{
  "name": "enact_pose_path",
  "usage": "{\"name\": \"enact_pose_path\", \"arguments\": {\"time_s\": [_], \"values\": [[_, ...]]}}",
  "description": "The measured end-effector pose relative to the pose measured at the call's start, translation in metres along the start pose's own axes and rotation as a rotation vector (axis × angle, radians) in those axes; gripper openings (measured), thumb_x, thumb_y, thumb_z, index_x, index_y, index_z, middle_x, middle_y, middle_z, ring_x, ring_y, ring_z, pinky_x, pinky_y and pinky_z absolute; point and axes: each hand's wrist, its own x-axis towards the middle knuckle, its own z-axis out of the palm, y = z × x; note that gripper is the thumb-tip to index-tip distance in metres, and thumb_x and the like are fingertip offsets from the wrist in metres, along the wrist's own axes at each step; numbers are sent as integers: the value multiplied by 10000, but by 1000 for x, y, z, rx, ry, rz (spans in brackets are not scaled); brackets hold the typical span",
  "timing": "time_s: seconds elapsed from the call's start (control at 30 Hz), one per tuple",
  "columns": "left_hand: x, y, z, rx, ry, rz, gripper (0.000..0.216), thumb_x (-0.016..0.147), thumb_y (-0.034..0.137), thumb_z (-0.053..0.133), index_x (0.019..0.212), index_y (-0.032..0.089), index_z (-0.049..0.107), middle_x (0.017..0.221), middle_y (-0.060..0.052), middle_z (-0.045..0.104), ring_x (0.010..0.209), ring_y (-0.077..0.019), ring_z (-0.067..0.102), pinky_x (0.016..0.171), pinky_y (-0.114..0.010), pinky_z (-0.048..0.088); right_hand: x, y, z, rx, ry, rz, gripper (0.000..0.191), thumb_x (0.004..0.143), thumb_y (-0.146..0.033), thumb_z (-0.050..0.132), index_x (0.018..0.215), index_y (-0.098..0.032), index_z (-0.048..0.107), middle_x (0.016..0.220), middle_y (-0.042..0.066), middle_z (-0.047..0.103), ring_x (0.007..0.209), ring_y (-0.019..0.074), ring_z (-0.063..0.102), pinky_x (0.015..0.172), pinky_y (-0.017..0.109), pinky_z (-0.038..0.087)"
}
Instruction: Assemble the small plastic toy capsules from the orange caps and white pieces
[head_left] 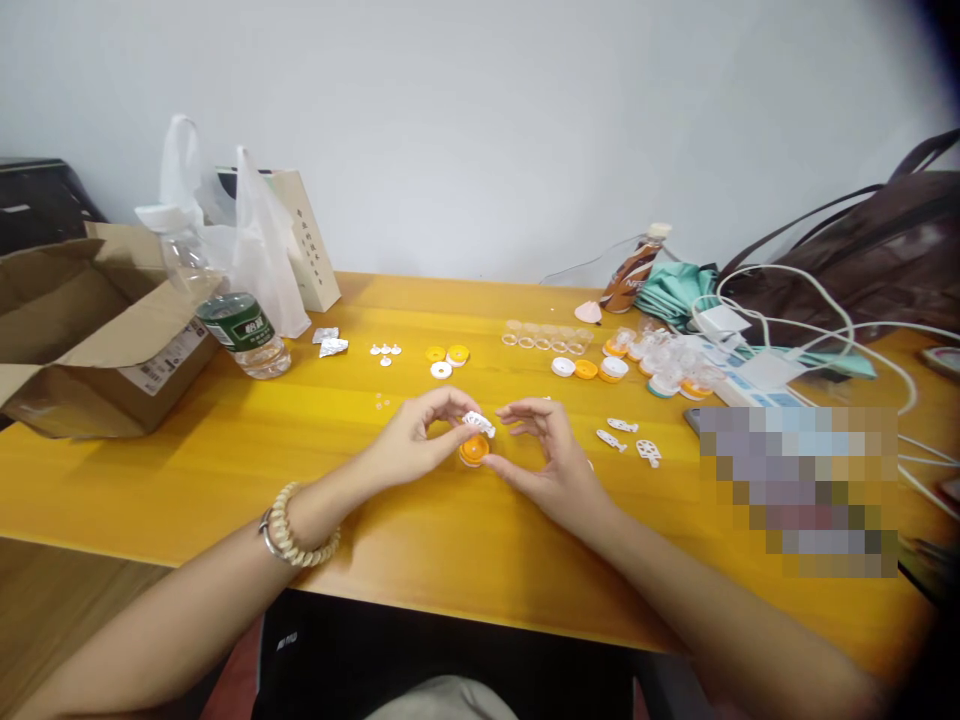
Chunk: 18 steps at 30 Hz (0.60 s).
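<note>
My left hand (pixel 421 436) pinches a small white slotted plastic piece (pixel 478 424) between thumb and fingers. The piece is above a small round orange cup with a white base (pixel 474 452), which stands on the table. On the cup's right side, my right hand (pixel 551 455) is open with fingers curved and apart. Its thumb tip is close to the cup's rim; whether it touches, I cannot tell. Flat white plastic pieces (pixel 648 453) lie right of my right hand. Beyond my hands are white and yellow round discs (pixel 441 370) and small white pegged parts (pixel 385 350).
Clear round cups (pixel 545 343) stand in a row, with assembled clear-topped pieces (pixel 667 362) to their right. A water bottle (pixel 251 335) and cardboard box (pixel 142 370) are left. Foil scraps (pixel 333 347) lie nearby. White cables (pixel 817 285), a power strip (pixel 739 385) and a brown bag (pixel 862 255) fill the right.
</note>
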Motion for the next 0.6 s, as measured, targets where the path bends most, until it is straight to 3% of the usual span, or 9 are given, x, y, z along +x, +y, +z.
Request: {"name": "enact_pose_path", "arguments": {"time_s": [0.1, 0.2, 0.33, 0.6], "values": [[0, -6, -9, 183, -43, 13, 156, 832, 276, 560, 920, 151, 592, 861, -43, 653, 773, -127, 583, 756, -273, 468, 1, 8, 0, -192, -152, 49, 528, 697, -345, 715, 1107, -231, 403, 1099, 102, 536, 1044, 252, 532, 872, 453, 464], [0, -8, -11, 300, -120, 41, 145, 855, 256, 522, 924, 167, 614, 894, -38, 668, 800, -134, 596, 768, -273, 466, 0, 13, 5, -232, -229, 77, 509, 706, -330, 705, 1104, -215, 409, 1100, 109, 545, 1053, 256, 532, 888, 462, 456], [-1, -7, -7, 363, -215, 67, 156, 871, 224, 496, 953, 179, 621, 915, -34, 674, 819, -135, 609, 772, -265, 466, 0, 16, 11, -178, -240, 86, 437, 742, -279, 667, 1085, -213, 404, 1076, 99, 559, 1044, 237, 552, 896, 442, 466], [0, -5, -9, 474, -248, 144, 156, 871, 175, 488, 949, 178, 623, 920, -38, 673, 835, -139, 615, 796, -263, 450, 0, 18, 11, -113, -224, 107, 379, 775, -226, 618, 1074, -223, 386, 1037, 84, 588, 1007, 214, 592, 876, 425, 490]]}}
